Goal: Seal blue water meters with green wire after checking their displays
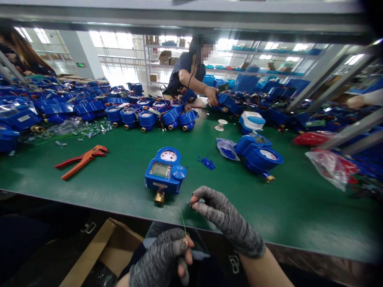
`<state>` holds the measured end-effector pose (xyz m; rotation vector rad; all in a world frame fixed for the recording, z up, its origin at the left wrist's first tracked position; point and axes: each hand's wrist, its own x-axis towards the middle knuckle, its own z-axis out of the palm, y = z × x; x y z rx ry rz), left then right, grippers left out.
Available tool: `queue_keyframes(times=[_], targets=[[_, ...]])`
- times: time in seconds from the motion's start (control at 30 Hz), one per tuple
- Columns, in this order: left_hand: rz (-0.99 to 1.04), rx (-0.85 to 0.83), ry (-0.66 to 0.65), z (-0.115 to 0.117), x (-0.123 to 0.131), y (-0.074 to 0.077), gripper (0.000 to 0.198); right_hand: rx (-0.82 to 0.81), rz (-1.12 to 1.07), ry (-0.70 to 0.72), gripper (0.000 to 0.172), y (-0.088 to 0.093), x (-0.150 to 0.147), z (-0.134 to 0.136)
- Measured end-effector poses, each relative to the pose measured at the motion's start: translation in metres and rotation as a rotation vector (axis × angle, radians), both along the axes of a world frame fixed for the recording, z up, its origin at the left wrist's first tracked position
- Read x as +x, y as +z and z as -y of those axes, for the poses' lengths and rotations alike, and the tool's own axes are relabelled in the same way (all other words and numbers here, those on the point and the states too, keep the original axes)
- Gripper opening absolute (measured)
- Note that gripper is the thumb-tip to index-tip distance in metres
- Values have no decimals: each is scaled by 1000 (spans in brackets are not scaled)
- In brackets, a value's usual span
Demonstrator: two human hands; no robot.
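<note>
My left hand (169,253), in a grey fingerless glove, is closed low in front of the table edge and pinches a thin green wire (183,223) that sticks upward. My right hand (223,213), gloved the same way, is raised over the table's front edge. Its thumb and fingertips are pressed round a small, pale bluish seal (201,201), partly hidden by the fingers. Just beyond both hands a blue water meter (161,169) rests on the green table, its brass fitting facing me and its round blue cap on the right. Neither hand touches the meter.
Orange-handled cutters (82,161) lie at left, with green wires and small seals (80,133) behind. Small blue parts (207,162), a bag (228,149) and another meter (259,155) sit at right. A co-worker (194,71) handles meters across the table. An open cardboard box (89,255) is below.
</note>
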<state>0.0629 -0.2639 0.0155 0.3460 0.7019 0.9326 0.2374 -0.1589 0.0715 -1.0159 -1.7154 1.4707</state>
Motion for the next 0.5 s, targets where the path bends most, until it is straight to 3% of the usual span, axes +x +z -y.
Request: queue_keyframes(times=[0.13,0.33,0.4,0.5], targets=[[37,120,63,5,0,-1,20,-87,-127,-79,25,-18,-3,20],[87,202,193,-14,5,4,13,152,101,-402,16,-38,-5,41],[111,173,195,-17,6,5,14,105,83,-397,17,-36,-4,46],[127,159,210,-19,8,4,15,-77,-66,-267,22,-34,-4,52]])
